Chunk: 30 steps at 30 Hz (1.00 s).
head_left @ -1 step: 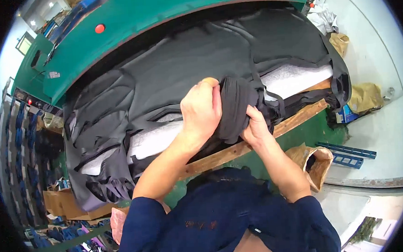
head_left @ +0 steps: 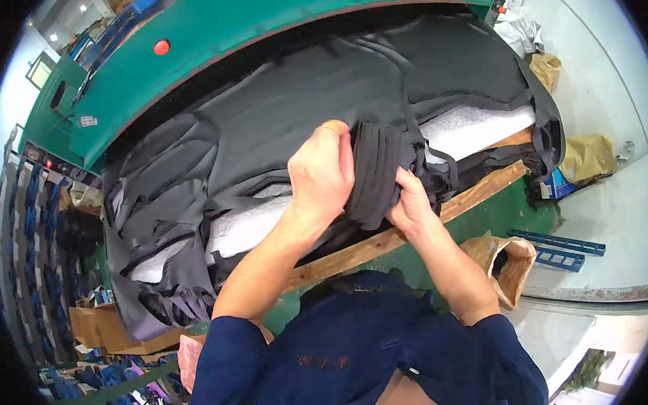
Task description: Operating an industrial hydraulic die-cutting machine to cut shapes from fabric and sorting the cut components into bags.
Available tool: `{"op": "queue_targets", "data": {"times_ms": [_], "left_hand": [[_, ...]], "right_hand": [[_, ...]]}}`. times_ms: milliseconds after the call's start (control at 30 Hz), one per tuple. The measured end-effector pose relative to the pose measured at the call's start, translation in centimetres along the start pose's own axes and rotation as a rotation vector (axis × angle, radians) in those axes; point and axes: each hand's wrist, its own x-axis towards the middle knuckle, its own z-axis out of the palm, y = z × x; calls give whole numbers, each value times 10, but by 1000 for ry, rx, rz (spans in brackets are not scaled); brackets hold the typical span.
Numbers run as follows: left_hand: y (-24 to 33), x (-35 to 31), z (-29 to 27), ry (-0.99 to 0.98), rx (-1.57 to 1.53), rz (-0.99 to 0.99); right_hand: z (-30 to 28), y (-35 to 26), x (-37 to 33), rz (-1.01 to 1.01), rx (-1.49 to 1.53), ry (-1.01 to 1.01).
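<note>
A thick stack of black cut fabric pieces [head_left: 372, 171] stands on edge between my two hands, its layered edges facing me. My left hand [head_left: 323, 165] is closed around the stack's left side, knuckles up, and its fingertips are hidden. At the lower right side, my right hand [head_left: 412, 204] grips the stack with the thumb on the near face; its other fingers are out of sight behind it. Beneath and beyond lies a wide spread of black sheet material [head_left: 295, 100] with cut outlines and loose strips. White padding [head_left: 483, 127] shows under it in places.
A green machine beam [head_left: 253, 21] with a red button [head_left: 161, 47] spans the far side. Along the near edge runs a wooden board [head_left: 349, 256]. At right are an open paper sack [head_left: 517, 265] and blue rails [head_left: 561, 251]; at left, a cardboard box [head_left: 98, 328] and hanging dark strips [head_left: 22, 243].
My left hand has shifted very slightly left and up. The stack has turned a little, and its layer edges show more distinctly. My right hand stays nearly in place.
</note>
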Motion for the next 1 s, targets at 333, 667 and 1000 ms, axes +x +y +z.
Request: {"op": "queue_targets", "data": {"times_ms": [333, 667, 1000], "left_hand": [[-64, 41, -43, 262, 116, 10], [-30, -14, -34, -174, -94, -146], [-35, -27, -34, -163, -393, -463]], "right_hand": [[31, 7, 21, -84, -136, 34], [30, 5, 14, -43, -168, 89], [0, 4, 1, -7, 2, 75]]}}
